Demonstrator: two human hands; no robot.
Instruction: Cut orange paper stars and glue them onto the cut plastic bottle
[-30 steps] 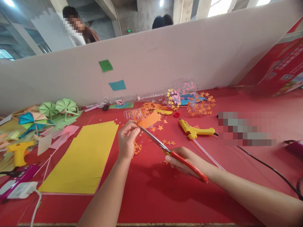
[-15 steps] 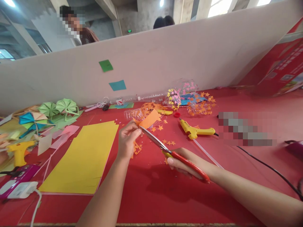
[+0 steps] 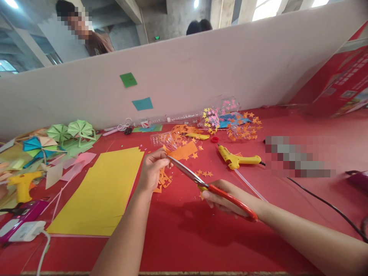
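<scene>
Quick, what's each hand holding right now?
Left hand: closed, pinching orange paper.
Right hand: closed around the handles of the scissors.

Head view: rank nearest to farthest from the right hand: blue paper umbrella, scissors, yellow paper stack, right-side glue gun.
1. Scissors, held in the right hand
2. Right-side glue gun, beyond that hand
3. Yellow paper stack, left
4. Blue paper umbrella, farther left

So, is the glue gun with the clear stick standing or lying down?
Lying on its side: the yellow glue gun shows its broad side upward, flat along the red tabletop.
</scene>
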